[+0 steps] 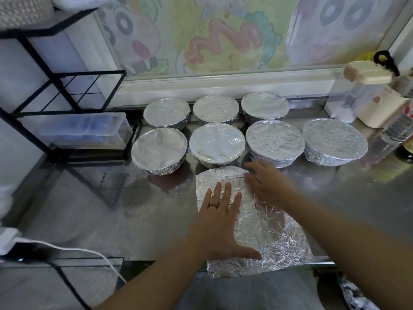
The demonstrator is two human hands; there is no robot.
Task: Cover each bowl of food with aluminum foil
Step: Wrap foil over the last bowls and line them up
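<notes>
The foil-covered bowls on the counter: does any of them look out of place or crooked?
One does. The nearest bowl, under the left hand and right hand, sits at the front edge of the counter, and its crumpled foil hangs past that edge. The other bowls stand wrapped in two neat rows behind it.

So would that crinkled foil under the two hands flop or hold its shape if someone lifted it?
Probably light and easily bent: the foil is creased all over. It likely holds whatever shape it's pressed into, as on the covered bowls behind. It may slide on the shiny counter.
</notes>
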